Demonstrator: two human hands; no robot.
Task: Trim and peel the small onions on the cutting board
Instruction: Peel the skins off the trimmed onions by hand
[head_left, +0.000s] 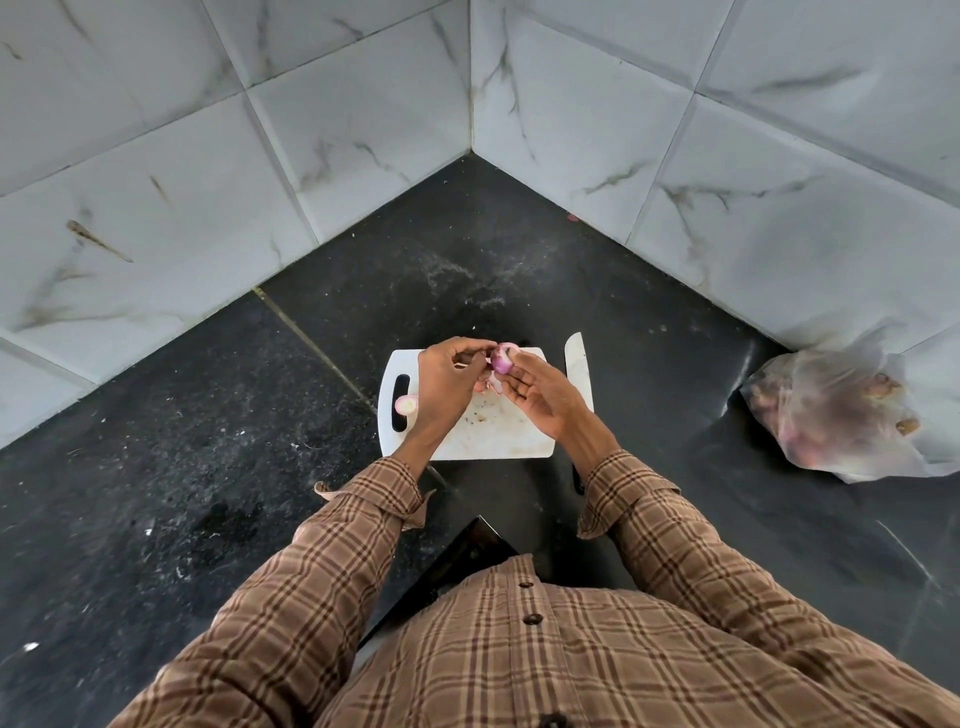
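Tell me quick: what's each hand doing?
Left hand: pinched shut on onion skin.
Right hand: shut on the onion.

Counter corner, layout.
Cutting board (493, 436) at counter's near edge; knife (578, 374) along its right side; bag (831, 410) against right wall.

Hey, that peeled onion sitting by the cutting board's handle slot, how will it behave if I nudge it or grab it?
The peeled onion looks round and sits near the edge of the cutting board, so a nudge would probably roll it onto the counter. Its skinless surface seems glossy, so it may be slippery to pinch. It is small, so likely light.
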